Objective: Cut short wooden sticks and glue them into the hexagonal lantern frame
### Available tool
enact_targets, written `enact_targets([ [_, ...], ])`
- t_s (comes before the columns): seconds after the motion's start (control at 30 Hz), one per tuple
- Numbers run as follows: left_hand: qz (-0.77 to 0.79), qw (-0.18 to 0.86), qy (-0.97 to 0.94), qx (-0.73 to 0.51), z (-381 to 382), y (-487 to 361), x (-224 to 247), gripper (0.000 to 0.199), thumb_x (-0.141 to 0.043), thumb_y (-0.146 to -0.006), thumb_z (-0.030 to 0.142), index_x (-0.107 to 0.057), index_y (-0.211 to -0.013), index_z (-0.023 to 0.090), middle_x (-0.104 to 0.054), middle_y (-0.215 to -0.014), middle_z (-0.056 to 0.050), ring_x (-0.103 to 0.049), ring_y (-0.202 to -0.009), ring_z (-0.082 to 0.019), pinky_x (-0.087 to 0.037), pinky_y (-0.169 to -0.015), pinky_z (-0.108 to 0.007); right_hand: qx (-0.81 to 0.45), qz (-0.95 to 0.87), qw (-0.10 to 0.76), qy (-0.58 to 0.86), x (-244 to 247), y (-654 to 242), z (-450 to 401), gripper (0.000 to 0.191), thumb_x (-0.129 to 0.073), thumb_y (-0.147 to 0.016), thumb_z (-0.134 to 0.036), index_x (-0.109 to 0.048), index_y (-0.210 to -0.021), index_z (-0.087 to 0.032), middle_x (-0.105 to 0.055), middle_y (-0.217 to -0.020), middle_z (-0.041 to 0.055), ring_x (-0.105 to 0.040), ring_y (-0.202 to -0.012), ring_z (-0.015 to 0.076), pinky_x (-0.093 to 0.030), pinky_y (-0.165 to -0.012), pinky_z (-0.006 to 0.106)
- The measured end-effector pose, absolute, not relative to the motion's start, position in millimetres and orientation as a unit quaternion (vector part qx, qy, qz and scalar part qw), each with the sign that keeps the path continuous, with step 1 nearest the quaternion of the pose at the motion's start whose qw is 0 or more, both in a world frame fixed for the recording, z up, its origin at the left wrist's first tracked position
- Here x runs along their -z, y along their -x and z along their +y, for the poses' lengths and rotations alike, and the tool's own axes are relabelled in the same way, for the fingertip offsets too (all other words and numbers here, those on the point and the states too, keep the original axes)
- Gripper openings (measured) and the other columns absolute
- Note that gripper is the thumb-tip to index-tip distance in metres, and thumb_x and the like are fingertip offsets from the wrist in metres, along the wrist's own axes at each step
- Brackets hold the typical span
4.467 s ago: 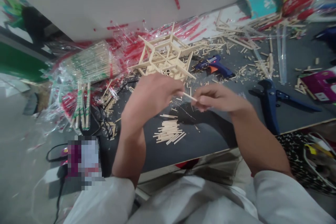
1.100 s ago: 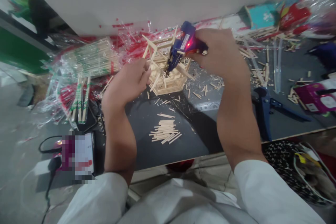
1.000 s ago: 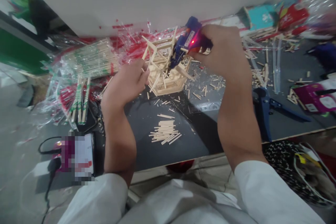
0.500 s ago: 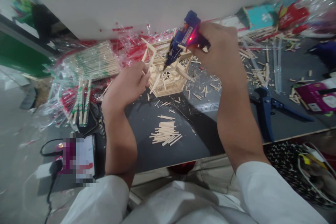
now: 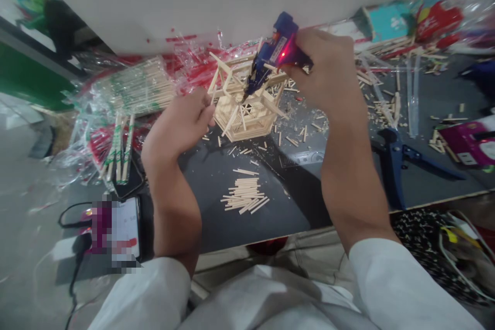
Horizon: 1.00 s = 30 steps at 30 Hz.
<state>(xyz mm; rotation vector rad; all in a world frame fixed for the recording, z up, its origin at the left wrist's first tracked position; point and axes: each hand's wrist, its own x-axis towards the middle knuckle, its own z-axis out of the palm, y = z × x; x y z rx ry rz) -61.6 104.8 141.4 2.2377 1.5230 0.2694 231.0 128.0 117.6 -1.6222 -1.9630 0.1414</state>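
Head view shows the right grip [image 5: 327,69] closed round a glue gun [image 5: 270,56], left grip [image 5: 181,119] pinching a thin stick [image 5: 213,95].

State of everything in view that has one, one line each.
Glue gun: red light on, tilted nose-down over frame
Right hand: closed around glue gun
Left hand: at frame's left side, grip unclear
Frame: openwork, upright
Cutter: lying, handles spread
Short sticks: loosely piled
Phone: screen lit, partly pixelated
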Motion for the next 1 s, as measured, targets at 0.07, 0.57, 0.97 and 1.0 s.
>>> enact_targets([
  [0.07,0.548,0.205,-0.805,-0.099,104,61,-142,0.021,-0.049,-0.101,0.040,-0.065,-0.106,0.026,-0.084,-0.092,-0.006,-0.075,-0.090,-0.031,-0.056,-0.088,-0.045,-0.056,-0.737,0.292,0.607,-118,-231,128,0.021,-0.067,-0.088,-0.023,-0.057,-0.105,-0.031,-0.075,-0.129,0.0101,-0.065,-0.121,0.0355,-0.046,-0.105,0.048],
  [0.57,0.546,0.193,-0.813,-0.064,94,60,-158,0.020,-0.051,-0.097,0.036,-0.068,-0.101,0.027,-0.081,-0.079,-0.003,-0.075,-0.091,-0.031,-0.053,-0.084,-0.041,-0.049,-0.738,0.306,0.600,-122,-229,124,0.020,-0.064,-0.092,-0.030,-0.063,-0.111,-0.034,-0.076,-0.130,0.0098,-0.064,-0.128,0.0400,-0.046,-0.107,0.052],
  [0.97,0.530,0.168,-0.830,-0.044,85,57,-168,0.023,-0.061,-0.098,0.037,-0.073,-0.084,0.023,-0.079,-0.088,-0.005,-0.074,-0.086,-0.028,-0.053,-0.091,-0.041,-0.010,-0.603,0.402,0.689,-109,-268,114,0.022,-0.072,-0.082,-0.031,-0.053,-0.094,-0.032,-0.074,-0.106,0.0089,-0.064,-0.094,0.0287,-0.049,-0.092,0.045],
  [1.0,0.523,0.169,-0.833,-0.060,84,57,-168,0.023,-0.062,-0.098,0.038,-0.075,-0.085,0.024,-0.080,-0.092,-0.005,-0.074,-0.091,-0.029,-0.053,-0.095,-0.042,-0.016,-0.582,0.380,0.719,-103,-276,111,0.024,-0.073,-0.080,-0.033,-0.051,-0.087,-0.032,-0.072,-0.097,0.0084,-0.061,-0.088,0.0283,-0.048,-0.089,0.045],
])
